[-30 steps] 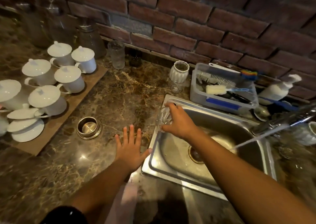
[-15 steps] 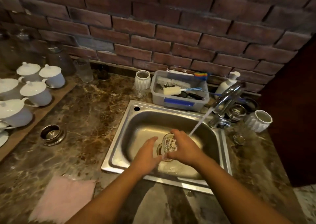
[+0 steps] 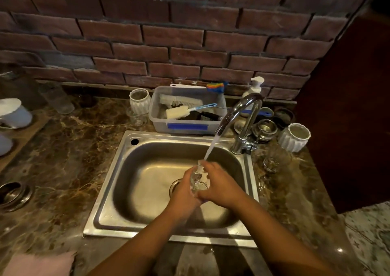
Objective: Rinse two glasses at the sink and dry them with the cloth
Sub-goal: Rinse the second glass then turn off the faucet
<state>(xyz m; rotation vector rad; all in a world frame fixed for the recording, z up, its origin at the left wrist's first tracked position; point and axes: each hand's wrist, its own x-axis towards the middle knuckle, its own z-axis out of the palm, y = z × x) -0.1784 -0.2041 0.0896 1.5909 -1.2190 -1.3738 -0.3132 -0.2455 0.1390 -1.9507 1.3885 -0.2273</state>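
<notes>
A small clear glass (image 3: 199,180) is held over the steel sink (image 3: 118,170), right under the water stream from the chrome tap (image 3: 242,111). My right hand (image 3: 221,185) grips the glass from the right. Against its left side my left hand (image 3: 183,193) curls round it. A second clear glass (image 3: 274,159) stands on the counter to the right of the tap. The pink cloth (image 3: 38,264) lies on the counter at the bottom left corner.
Behind the sink sits a plastic tub (image 3: 185,126) of brushes, flanked by white ribbed jars (image 3: 139,101) (image 3: 295,137) and a soap pump (image 3: 254,86). White lidded cups (image 3: 12,113) stand on a board at far left. A metal ring holder (image 3: 12,193) lies left of the sink.
My right hand carried the glass from the sink's left rim to the middle, under the running stream. My left hand left the counter and joined it on the glass.
</notes>
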